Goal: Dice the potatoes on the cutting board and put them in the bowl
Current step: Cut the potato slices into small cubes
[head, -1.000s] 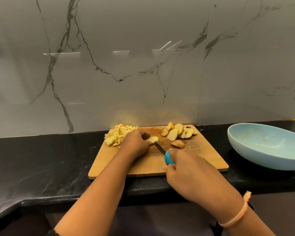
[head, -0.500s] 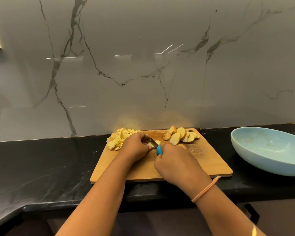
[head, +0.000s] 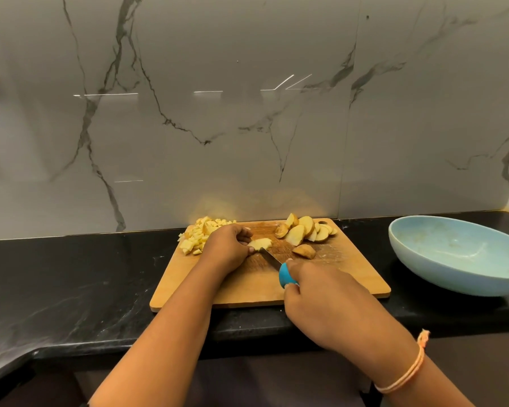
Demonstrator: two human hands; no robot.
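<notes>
On the board point(head: 329, 277), a potato slice point(head: 260, 244) is pinned by the left hand point(head: 228, 248) for dicing while the knife point(head: 279, 268) is gripped by the right hand point(head: 321, 292); the bowl point(head: 453, 254) waits right of the board.

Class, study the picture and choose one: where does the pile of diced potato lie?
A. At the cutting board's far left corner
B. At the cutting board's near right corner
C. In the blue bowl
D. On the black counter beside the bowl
A: the pile of diced potato lies at the far left corner of the cutting board, just beyond the left hand, and no cubes show in the blue bowl.
</notes>
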